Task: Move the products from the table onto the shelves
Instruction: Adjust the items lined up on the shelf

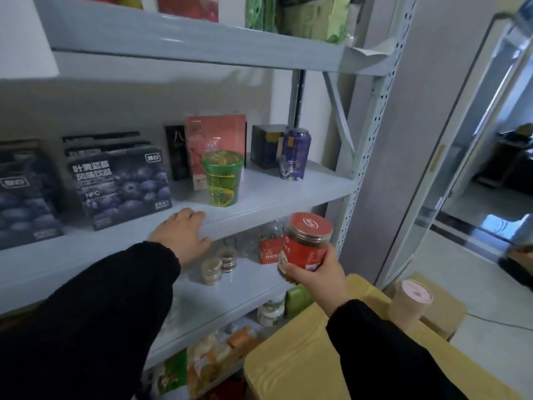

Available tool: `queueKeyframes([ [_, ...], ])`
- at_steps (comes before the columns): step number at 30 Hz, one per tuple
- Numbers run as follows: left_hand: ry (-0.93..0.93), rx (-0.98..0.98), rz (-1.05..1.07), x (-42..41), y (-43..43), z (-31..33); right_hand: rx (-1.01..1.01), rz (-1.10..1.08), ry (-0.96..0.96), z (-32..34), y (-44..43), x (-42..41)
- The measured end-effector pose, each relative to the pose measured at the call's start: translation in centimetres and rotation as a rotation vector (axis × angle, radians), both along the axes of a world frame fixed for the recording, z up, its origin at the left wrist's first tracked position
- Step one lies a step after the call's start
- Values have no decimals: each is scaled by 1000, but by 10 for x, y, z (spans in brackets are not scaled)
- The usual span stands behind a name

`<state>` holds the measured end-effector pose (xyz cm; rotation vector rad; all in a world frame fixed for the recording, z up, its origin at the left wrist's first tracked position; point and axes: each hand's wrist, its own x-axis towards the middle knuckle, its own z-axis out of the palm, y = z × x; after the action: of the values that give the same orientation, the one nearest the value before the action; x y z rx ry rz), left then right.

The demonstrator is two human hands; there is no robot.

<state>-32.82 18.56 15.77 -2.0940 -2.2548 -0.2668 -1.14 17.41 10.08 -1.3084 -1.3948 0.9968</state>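
— What does the right hand (314, 277) have?

— Its fingers and thumb wrap the lower part of a red-labelled jar (305, 243) with a red lid. The person holds it tilted in the air, in front of the shelving unit's right end, just below the middle shelf (274, 192) and above the table (288, 370) with its yellow cover.

— And the left hand (180, 232)?

— It holds nothing. It rests on the front edge of the middle shelf, fingers laid loosely on top and the thumb spread down over the lip. Both arms wear black sleeves.

— What stands near it on that shelf?

— Just behind the fingers is a green cup of instant noodles (222, 180), upright. To its left are dark blueberry drink boxes (121, 189), standing in rows. Behind the cup is a pink box (216, 145) with a black box (176, 151) beside it. Further right, a purple can (295, 154) stands just in front of a dark box (265, 145).

— The shelf below?

— Small stacked jars (212, 269) sit under the left hand, and a small red box (269, 251) lies partly behind the held jar. One level lower are a green pouch (297, 298) and a white jar (271, 311).

— Anything left on the table?

— At its far right a tan tube with a pink lid (409, 301) stands against a cardboard box (441, 310).
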Motion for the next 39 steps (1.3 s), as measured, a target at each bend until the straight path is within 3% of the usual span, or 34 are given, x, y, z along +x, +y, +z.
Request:
queueKeyframes([
  [6, 191, 60, 30, -3, 30, -15, 56, -57, 15, 35, 101, 16],
  [11, 182, 171, 58, -6, 35, -28, 135, -49, -73, 68, 185, 19],
  [16, 168, 231, 58, -5, 35, -28, 110, -34, -188, 63, 241, 12],
  [29, 163, 210, 110, -4, 33, -29, 138, -54, -428, 51, 260, 14],
  [39, 154, 179, 132, 5, 34, -21, 61, 52, -392, 43, 258, 26],
])
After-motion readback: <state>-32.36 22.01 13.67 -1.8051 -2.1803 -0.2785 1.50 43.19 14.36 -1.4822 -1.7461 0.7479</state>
